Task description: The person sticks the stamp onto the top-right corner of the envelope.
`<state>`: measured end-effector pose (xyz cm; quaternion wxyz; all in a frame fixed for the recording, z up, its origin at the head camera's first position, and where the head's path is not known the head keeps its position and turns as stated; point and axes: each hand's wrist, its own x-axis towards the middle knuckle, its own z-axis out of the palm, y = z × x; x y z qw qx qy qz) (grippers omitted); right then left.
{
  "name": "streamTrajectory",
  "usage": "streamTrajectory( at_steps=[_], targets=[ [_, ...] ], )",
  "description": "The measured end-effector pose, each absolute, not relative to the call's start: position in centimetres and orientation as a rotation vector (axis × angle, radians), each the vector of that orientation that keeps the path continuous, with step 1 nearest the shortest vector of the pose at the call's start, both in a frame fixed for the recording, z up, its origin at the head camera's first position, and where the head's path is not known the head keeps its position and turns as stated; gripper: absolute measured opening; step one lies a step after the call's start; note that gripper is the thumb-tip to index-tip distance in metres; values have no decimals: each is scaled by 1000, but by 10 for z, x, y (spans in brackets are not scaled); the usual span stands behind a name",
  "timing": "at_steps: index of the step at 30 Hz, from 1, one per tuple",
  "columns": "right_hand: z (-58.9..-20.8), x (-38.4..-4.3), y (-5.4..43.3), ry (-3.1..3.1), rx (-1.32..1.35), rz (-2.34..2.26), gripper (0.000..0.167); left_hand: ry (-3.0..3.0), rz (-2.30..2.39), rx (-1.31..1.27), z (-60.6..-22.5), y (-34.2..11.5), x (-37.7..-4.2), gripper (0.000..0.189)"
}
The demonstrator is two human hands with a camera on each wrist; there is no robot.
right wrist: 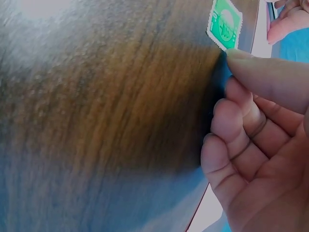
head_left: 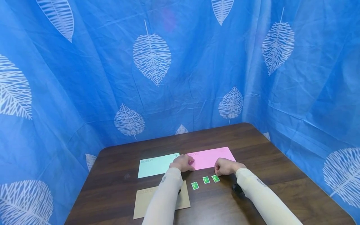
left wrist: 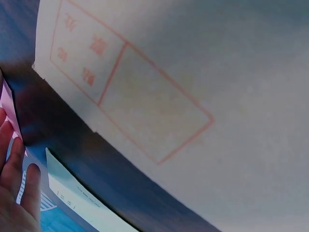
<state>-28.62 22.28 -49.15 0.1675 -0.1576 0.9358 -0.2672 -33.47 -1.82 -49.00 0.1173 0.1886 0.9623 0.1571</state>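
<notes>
At the left end of the pink envelope (head_left: 209, 157), the left hand (head_left: 182, 162) has its fingers extended over the edge. Its thumb and fingertips (left wrist: 13, 162) show beside the pink paper in the left wrist view; whether they press it is hard to tell. The right hand (head_left: 225, 167), other fingers curled, pinches the edge of a green postage stamp (head_left: 215, 178) with thumb and forefinger. In the right wrist view the thumb tip meets a corner of that stamp (right wrist: 225, 24). Two more green stamps, one in the middle (head_left: 206, 180) and one leftmost (head_left: 195, 185), lie nearby.
A pale green envelope (head_left: 154, 167) lies left of the left hand. Under the left forearm is a brown envelope (head_left: 184, 200), partly covered; its red-printed box fills the left wrist view. The dark wooden table (head_left: 270, 175) ends at a blue leaf-patterned curtain (head_left: 191, 78).
</notes>
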Motion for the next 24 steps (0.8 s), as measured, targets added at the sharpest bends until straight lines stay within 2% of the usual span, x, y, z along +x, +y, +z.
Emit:
streamTrajectory(
  at_steps=[24],
  targets=[
    [-492,-289,233,2561,-382,-1032,15,2824,466,540,-489,-18,-333,49]
  ],
)
